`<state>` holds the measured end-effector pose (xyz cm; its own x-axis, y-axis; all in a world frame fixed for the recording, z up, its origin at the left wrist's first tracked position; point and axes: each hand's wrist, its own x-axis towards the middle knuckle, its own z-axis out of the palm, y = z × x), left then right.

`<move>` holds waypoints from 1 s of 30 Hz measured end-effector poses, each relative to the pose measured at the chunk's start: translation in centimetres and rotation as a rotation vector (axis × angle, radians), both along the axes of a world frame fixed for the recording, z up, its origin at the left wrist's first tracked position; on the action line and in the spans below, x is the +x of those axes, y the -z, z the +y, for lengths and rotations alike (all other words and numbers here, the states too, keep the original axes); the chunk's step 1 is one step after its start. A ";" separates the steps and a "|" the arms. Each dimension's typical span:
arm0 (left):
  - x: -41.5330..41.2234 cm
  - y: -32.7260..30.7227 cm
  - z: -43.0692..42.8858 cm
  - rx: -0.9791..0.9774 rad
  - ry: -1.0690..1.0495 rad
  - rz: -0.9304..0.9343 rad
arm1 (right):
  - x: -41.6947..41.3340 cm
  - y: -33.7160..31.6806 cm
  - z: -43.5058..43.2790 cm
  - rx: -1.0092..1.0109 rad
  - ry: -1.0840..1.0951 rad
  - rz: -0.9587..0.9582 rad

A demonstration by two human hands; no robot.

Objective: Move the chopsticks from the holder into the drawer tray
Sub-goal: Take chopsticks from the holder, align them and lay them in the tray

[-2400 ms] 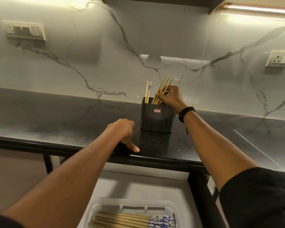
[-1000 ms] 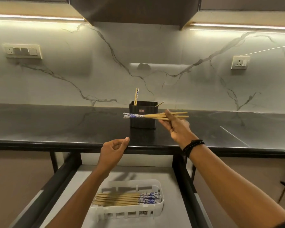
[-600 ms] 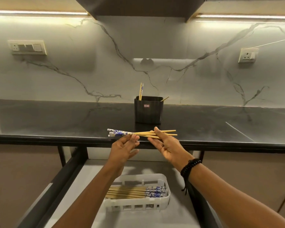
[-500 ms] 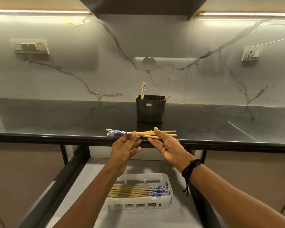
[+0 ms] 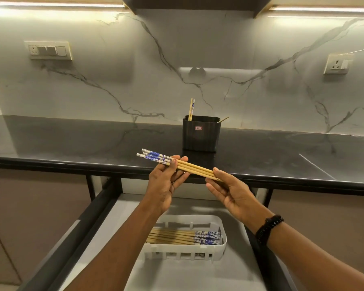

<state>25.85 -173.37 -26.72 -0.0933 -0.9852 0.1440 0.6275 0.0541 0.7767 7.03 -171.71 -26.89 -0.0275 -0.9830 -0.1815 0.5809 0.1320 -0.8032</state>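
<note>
We note held chopsticks (image 5: pixel 194 168): tan bamboo shafts, tops in blue-and-white print. Same tan, same blue-white print on tray chopsticks (image 5: pixel 177 236), lying in white tray (image 5: pixel 222 247). Holder (image 5: pixel 201 139) black, small red label on front. Countertop (image 5: pixel 72 143) glossy black, faint grey veining. We see backsplash (image 5: pixel 135 80) white marble, dark grey veins. Bracelet (image 5: pixel 268 228) black. Drawer (image 5: pixel 198 276) floor pale grey, rails black.

One holder (image 5: pixel 201 135); three chopsticks (image 5: pixel 191 109) stand in it, three held chopsticks (image 5: pixel 193 168) in front of it; one tray (image 5: pixel 222 247) below it, its bundle (image 5: pixel 172 236) uncountable.
</note>
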 end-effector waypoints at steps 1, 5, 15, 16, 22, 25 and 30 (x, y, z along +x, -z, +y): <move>0.2 0.1 0.0 -0.006 -0.008 -0.020 | -0.5 0.3 -0.1 0.000 0.024 0.100; 0.6 0.2 -0.2 -0.101 -0.068 -0.353 | -2.1 1.3 0.0 -0.083 0.186 0.617; -0.9 -0.2 1.0 -0.401 0.283 -0.839 | 0.6 -3.7 1.6 -0.586 -0.104 0.901; -0.9 -0.2 1.0 -0.402 0.309 -0.866 | 0.7 -3.8 1.6 -0.586 -0.133 0.910; -0.6 -0.3 1.1 -0.342 0.459 -0.875 | 0.5 -3.7 1.4 -0.581 -0.166 0.895; -0.5 -0.4 1.0 -0.333 0.466 -0.871 | 0.7 -3.6 1.4 -0.593 -0.134 0.871; -0.5 -0.1 1.1 -0.352 0.493 -0.886 | 0.2 -4.4 2.0 -0.614 -0.146 0.735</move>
<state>25.36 -172.32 -26.58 -0.6798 -0.7267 0.0989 -0.1376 0.2587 0.9561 7.27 -169.70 -22.50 0.2007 -0.9035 0.3788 -0.0824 -0.4008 -0.9124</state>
